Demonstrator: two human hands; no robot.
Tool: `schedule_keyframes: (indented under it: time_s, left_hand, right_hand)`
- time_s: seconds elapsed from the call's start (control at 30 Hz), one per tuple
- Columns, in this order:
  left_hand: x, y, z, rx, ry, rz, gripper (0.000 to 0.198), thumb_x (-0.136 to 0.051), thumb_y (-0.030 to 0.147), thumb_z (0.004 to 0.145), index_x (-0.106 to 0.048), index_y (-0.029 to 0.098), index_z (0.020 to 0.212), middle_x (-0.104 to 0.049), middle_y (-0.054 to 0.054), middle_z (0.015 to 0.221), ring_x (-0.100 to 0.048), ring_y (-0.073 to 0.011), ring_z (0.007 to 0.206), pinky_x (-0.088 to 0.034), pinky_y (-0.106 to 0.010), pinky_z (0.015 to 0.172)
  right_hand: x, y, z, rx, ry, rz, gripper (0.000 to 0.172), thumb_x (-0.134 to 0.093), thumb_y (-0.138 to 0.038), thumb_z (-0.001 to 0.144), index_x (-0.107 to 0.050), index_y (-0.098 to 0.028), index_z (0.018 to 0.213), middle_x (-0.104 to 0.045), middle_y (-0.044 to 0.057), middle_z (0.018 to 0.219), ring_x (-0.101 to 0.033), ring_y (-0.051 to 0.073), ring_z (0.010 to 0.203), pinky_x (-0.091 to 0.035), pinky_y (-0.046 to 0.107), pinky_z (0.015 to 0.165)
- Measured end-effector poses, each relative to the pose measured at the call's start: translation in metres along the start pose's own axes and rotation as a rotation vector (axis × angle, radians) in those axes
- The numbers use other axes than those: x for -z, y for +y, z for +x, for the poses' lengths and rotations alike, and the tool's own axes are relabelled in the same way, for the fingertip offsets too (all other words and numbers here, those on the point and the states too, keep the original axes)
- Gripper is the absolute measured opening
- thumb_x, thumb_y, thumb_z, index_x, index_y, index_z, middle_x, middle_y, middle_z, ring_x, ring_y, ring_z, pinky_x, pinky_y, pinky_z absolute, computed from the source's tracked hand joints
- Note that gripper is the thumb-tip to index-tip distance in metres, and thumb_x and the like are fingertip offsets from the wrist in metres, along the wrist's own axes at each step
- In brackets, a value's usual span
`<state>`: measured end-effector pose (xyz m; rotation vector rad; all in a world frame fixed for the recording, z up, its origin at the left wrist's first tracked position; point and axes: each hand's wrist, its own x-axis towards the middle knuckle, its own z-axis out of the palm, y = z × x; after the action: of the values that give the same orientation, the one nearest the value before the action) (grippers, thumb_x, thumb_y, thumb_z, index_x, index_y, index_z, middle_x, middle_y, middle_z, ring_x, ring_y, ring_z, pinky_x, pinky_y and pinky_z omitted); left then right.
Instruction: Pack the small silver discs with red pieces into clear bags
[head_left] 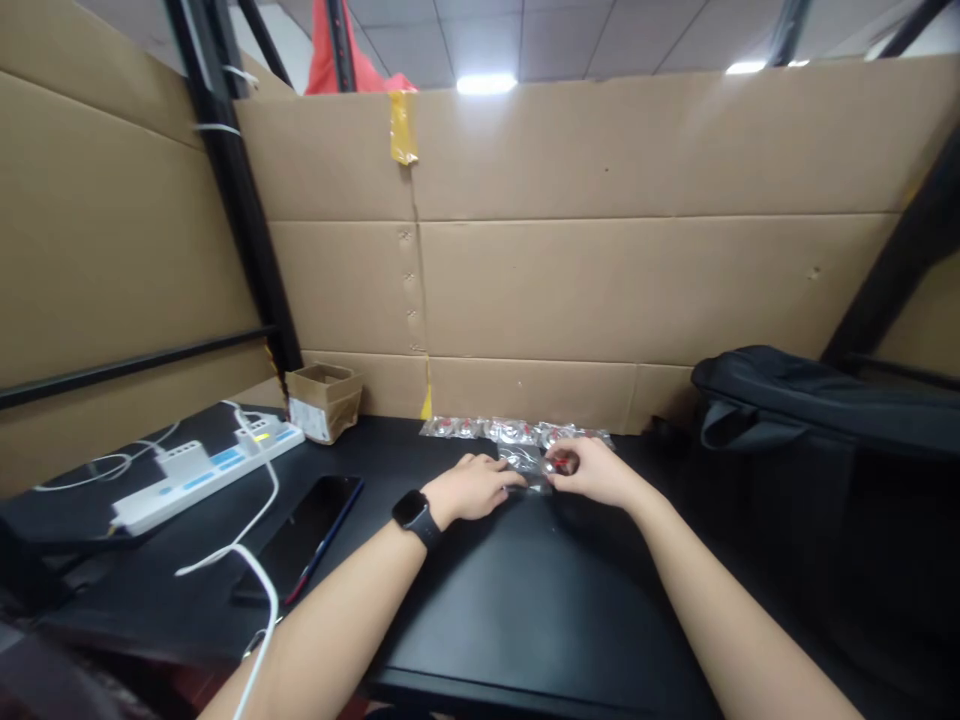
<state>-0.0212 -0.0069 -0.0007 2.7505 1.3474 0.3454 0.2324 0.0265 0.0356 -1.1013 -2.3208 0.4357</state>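
Observation:
Both my hands reach out to the far middle of a black table (525,600). My left hand (476,487), with a black watch on its wrist, rests knuckles up and its fingers press down on a small clear plastic bag (523,462). My right hand (592,470) is closed in a pinch on the same bag's right end, where a small red and silver part shows. Just behind the hands lies a row of several more clear bags (510,430) with red parts inside, along the cardboard wall.
A white power strip (206,465) with white cables lies at the left. A dark phone (307,530) lies beside it. A small cardboard box (324,400) stands at the back left. A black bag (817,395) fills the right side. Cardboard walls (600,290) enclose the table.

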Motion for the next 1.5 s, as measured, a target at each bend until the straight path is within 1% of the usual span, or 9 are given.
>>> schedule_keyframes:
  time_s: [0.07,0.2,0.4,0.5,0.67,0.93,1.13,1.3,1.5]
  left_hand:
    - [0.000,0.002,0.000,0.012,0.017,0.044,0.037,-0.051,0.040,0.094,-0.060,0.040,0.130,-0.059,-0.006,0.135,-0.053,-0.0315,0.122,-0.039,-0.047,0.101]
    - [-0.001,0.006,0.002,-0.027,0.078,0.070,0.042,-0.051,0.052,0.093,-0.062,0.032,0.129,-0.062,-0.009,0.125,-0.055,-0.0291,0.118,-0.040,-0.044,0.100]
    - [-0.011,0.010,0.008,-0.079,0.054,0.055,0.049,-0.046,0.049,0.097,-0.059,0.020,0.134,-0.055,-0.013,0.141,-0.053,-0.0285,0.125,-0.042,-0.041,0.100]
    - [-0.013,0.014,0.007,-0.064,0.054,0.090,0.051,-0.044,0.052,0.097,-0.057,0.022,0.136,-0.053,-0.012,0.144,-0.051,-0.0318,0.126,-0.041,-0.045,0.100]
    - [-0.012,0.016,0.005,-0.066,0.120,0.101,0.046,-0.045,0.052,0.097,-0.059,0.028,0.133,-0.061,-0.010,0.130,-0.046,-0.0317,0.129,-0.038,-0.047,0.103]
    - [-0.014,0.009,0.006,-0.101,0.017,-0.014,0.047,-0.046,0.048,0.097,-0.051,0.036,0.142,-0.051,-0.009,0.142,-0.050,-0.0299,0.129,-0.039,-0.048,0.106]
    - [-0.019,0.004,0.008,-0.100,0.005,-0.095,0.045,-0.049,0.045,0.096,-0.053,0.039,0.140,-0.046,-0.006,0.149,-0.042,-0.0301,0.138,-0.034,-0.048,0.112]
    - [-0.020,0.000,0.008,-0.068,-0.051,-0.123,0.044,-0.048,0.048,0.097,-0.052,0.042,0.140,-0.040,-0.003,0.155,-0.035,-0.0306,0.143,-0.030,-0.053,0.114]
    - [-0.012,0.004,0.007,-0.022,-0.131,-0.143,0.048,-0.047,0.052,0.096,-0.047,0.045,0.143,-0.030,-0.004,0.162,-0.026,-0.0340,0.148,-0.025,-0.063,0.113]
  right_hand:
    - [-0.002,0.000,0.000,0.002,-0.062,-0.006,0.020,-0.071,-0.026,0.068,-0.075,-0.021,0.087,-0.067,-0.001,0.063,-0.060,0.017,0.058,-0.044,0.025,0.056]
    - [-0.006,0.001,0.000,-0.002,-0.106,-0.005,0.020,-0.071,-0.027,0.067,-0.076,-0.021,0.086,-0.067,0.000,0.062,-0.060,0.018,0.057,-0.044,0.026,0.055]
    - [-0.009,0.004,0.002,-0.019,-0.144,-0.002,0.022,-0.071,-0.029,0.067,-0.075,-0.020,0.087,-0.069,0.000,0.064,-0.060,0.017,0.058,-0.043,0.025,0.057]
    - [-0.009,0.005,0.002,-0.041,-0.176,-0.012,0.024,-0.070,-0.030,0.068,-0.075,-0.018,0.088,-0.068,0.000,0.064,-0.060,0.016,0.059,-0.042,0.024,0.057]
    - [-0.008,0.005,0.001,-0.064,-0.167,-0.035,0.028,-0.071,-0.028,0.066,-0.074,-0.017,0.091,-0.070,0.002,0.071,-0.061,0.016,0.064,-0.043,0.024,0.060]
    - [-0.012,0.015,0.002,-0.083,-0.147,-0.089,0.025,-0.072,-0.026,0.063,-0.074,-0.016,0.086,-0.070,0.002,0.070,-0.062,0.016,0.064,-0.043,0.023,0.059]
    - [-0.027,0.017,0.006,-0.071,-0.074,-0.153,0.017,-0.073,-0.028,0.068,-0.075,-0.014,0.079,-0.067,0.003,0.061,-0.060,0.016,0.060,-0.042,0.025,0.058]
    - [-0.035,0.020,0.012,-0.026,0.034,-0.111,0.021,-0.082,-0.028,0.066,-0.074,-0.014,0.079,-0.070,0.004,0.070,-0.060,0.015,0.062,-0.043,0.024,0.060]
    - [-0.031,0.030,0.009,-0.025,-0.108,0.094,0.014,-0.069,-0.013,0.074,-0.075,-0.015,0.087,-0.075,0.005,0.078,-0.068,0.017,0.069,-0.051,0.025,0.067]
